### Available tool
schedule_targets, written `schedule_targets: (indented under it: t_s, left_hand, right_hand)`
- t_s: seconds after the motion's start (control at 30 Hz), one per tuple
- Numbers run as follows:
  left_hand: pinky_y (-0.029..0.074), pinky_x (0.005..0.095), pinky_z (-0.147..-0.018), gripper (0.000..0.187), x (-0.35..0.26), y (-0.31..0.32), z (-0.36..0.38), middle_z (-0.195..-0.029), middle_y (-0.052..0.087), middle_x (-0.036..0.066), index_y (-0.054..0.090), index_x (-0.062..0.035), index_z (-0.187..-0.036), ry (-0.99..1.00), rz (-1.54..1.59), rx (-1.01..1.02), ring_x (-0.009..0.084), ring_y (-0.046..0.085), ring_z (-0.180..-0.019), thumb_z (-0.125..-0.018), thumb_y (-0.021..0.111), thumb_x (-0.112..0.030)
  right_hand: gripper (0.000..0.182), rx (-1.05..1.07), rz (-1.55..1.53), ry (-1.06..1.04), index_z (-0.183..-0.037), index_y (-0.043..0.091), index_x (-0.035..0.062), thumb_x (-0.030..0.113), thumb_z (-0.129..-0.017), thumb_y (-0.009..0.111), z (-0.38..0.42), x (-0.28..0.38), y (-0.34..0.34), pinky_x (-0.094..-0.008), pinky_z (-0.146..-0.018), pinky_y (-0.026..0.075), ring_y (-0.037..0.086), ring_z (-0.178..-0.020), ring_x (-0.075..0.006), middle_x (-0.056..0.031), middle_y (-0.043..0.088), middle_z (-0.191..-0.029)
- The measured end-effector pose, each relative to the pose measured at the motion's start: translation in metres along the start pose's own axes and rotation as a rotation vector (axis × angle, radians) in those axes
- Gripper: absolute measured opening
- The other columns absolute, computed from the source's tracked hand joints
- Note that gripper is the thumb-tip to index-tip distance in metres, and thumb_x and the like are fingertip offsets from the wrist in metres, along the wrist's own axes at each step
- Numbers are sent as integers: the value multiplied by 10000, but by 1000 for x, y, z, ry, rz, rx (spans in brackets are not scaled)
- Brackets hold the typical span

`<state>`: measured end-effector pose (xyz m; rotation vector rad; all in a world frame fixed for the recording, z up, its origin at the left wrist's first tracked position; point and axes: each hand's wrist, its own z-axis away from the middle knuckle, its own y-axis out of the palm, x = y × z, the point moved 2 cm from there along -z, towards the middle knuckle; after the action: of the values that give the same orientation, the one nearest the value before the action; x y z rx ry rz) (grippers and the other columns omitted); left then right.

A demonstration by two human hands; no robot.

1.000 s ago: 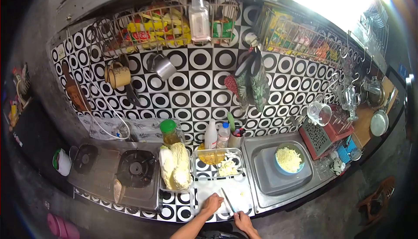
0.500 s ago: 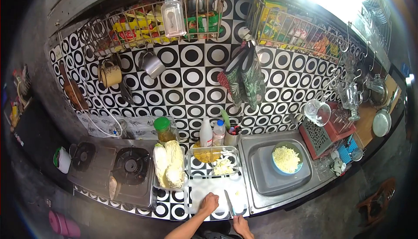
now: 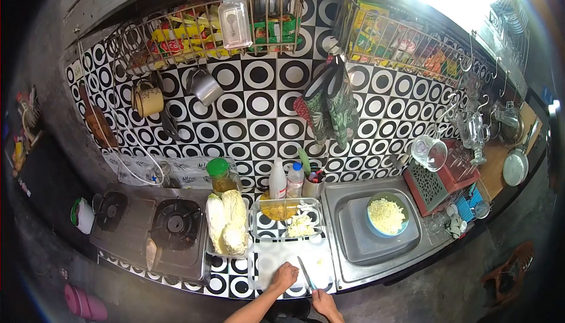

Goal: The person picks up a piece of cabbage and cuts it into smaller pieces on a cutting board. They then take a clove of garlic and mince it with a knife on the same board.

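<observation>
My right hand (image 3: 323,303) grips a knife (image 3: 305,272) by its light blue handle, blade pointing away from me over the white cutting board (image 3: 268,262). Just left of the blade, my left hand (image 3: 286,276) rests on the board with its fingers curled in. Whatever those fingers may hold is hidden. A small pale piece (image 3: 320,261) lies on the board to the right of the knife. Beyond the board stands a clear rectangular container (image 3: 256,233) with chopped white pieces (image 3: 301,225) and something yellow-orange (image 3: 275,210) in it.
Whole napa cabbages (image 3: 227,223) lie in a tray on the left, beside the gas stove (image 3: 176,223). To the right, a bowl (image 3: 387,232) of shredded pale food stands in the steel sink (image 3: 347,275). Bottles (image 3: 278,180) and a green-lidded jar (image 3: 219,176) line the wall.
The knife and my right hand have shifted slightly left, bringing the blade nearer to my left hand. My left hand has moved a little to the right and stays curled.
</observation>
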<state>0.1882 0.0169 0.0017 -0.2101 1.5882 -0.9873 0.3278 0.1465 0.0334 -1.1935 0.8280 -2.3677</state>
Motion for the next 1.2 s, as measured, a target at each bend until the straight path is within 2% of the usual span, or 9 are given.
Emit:
schedule_targets:
  t_s: [0.3,0.37,0.47,0.57,0.67,0.83,0.87,1.07,1.2]
  left_hand:
    - [477,382,-776,166,13,9,-2,-839,614,128,694,-90,-826,-8,10,-83,297,592,-858,-797,618,-235]
    - [467,436,-733,195,28,21,-11,-818,596,185,663,-67,-767,181,-79,-4,353,568,-816,-830,526,-190]
    - [455,457,-719,221,4,-2,-7,-807,587,217,648,-29,-773,180,-68,-59,374,559,-784,-846,491,-166]
    - [463,410,-808,212,6,-6,-6,-899,595,169,676,-67,-913,102,-47,-78,342,553,-879,-766,569,-176]
    - [456,389,-799,230,9,-8,-5,-898,588,115,684,-85,-942,58,-20,-27,308,549,-888,-730,649,-166]
    - [461,379,-767,126,11,-6,-6,-852,587,88,708,-91,-836,64,13,-61,280,551,-853,-739,660,-155]
    - [462,377,-761,105,11,-6,-6,-838,587,82,712,-94,-810,61,23,-74,275,553,-845,-739,660,-151]
    - [468,376,-728,61,3,-8,-5,-794,582,62,700,-111,-736,7,-18,-117,263,554,-819,-709,663,-150]
    - [462,371,-746,85,5,-5,-6,-802,589,65,702,-116,-752,-29,-19,-97,266,556,-839,-699,674,-177]
  right_hand:
    - [480,2,-10,4,-984,592,-46,378,-921,377,9,14,-8,-500,-874,407,531,-982,-486,-326,579,-974]
    - [497,-16,-28,6,-997,590,-52,386,-928,367,14,19,-14,-503,-874,408,528,-990,-485,-335,572,-982]
    - [462,-137,-34,-100,-1013,564,-56,355,-937,366,11,11,-10,-515,-836,417,533,-936,-493,-341,569,-946]
    - [407,-110,-65,-71,-909,552,-28,338,-941,378,11,5,-9,-518,-756,421,534,-887,-487,-309,582,-869]
    - [387,-95,-124,-58,-881,542,-29,323,-943,394,16,1,-4,-510,-709,411,537,-853,-486,-296,582,-823]
    - [393,-78,-106,-36,-858,531,-32,326,-948,396,23,15,-3,-510,-684,405,546,-814,-480,-283,585,-787]
    - [397,-36,-107,-16,-901,552,-38,314,-945,374,23,17,-4,-558,-749,405,544,-841,-503,-317,587,-838]
    - [402,-25,-57,1,-916,542,-39,315,-952,357,29,33,-13,-560,-743,405,547,-816,-507,-324,585,-803]
    - [405,-24,-52,13,-912,522,-45,321,-955,355,32,40,-18,-563,-732,407,545,-798,-517,-326,583,-786]
